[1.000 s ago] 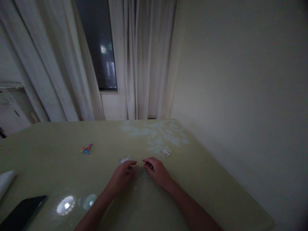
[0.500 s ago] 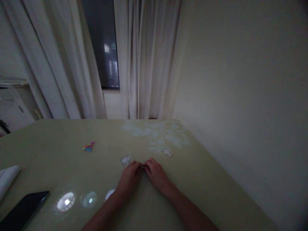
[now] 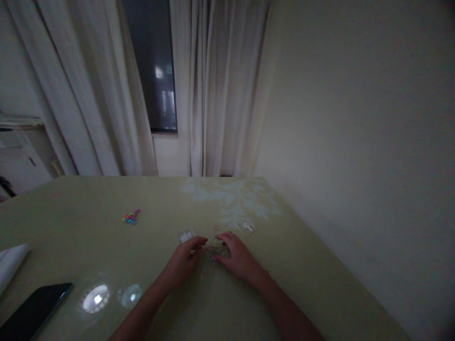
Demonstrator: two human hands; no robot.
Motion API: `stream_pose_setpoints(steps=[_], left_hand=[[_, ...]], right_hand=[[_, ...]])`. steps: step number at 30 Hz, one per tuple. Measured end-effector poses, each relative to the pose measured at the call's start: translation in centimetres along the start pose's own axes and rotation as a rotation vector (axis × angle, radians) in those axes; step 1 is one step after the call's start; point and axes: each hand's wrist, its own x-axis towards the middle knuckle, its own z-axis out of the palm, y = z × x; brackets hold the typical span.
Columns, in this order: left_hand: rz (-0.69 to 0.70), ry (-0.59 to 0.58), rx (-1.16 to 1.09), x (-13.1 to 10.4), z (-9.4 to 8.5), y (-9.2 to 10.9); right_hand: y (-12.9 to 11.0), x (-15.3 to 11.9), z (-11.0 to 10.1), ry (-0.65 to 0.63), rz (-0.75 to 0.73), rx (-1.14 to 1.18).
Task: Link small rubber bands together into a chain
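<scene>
You are working in what looks like a home: long curtains [image 3: 227, 94] are framing a dark window [image 3: 151, 80] beyond a leaf-patterned table [image 3: 302, 284].

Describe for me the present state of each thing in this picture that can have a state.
Pile of small pale pieces: loosely heaped.
Bare left hand: fingers and thumb apart, beside the pile.
Bare right hand: fingers and thumb apart, at the pile.
Small multicoloured pieces: clustered, untouched.
Clear packet with white contents: lying flat; sealed or not, unclear.
Black flat device: lying flat, dark.
Pale fabric curtains: parted.
</scene>
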Motion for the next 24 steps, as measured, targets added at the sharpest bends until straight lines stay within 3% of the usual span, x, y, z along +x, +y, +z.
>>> stream_pose_setpoints(steps=[6, 13, 19, 24], left_hand=[[0.042, -0.036, 0.304, -0.9, 0.6, 0.5], [0.084, 0.041, 0.317, 0.1, 2.7, 1.3], [0.076, 0.079, 0.215, 0.1, 1.9, 0.7], [0.016, 0.033, 0.105, 0.1, 0.2, 0.2]], right_hand=[[-0.4, -0.6, 0.6, -0.099, 0.012, -0.162], [-0.9, 0.5, 3.1, -0.078, 0.016, -0.272], [-0.4, 0.6, 2.4, 0.043, -0.030, -0.067], [0.0, 0.6, 0.7, 0.100, -0.077, 0.063]])
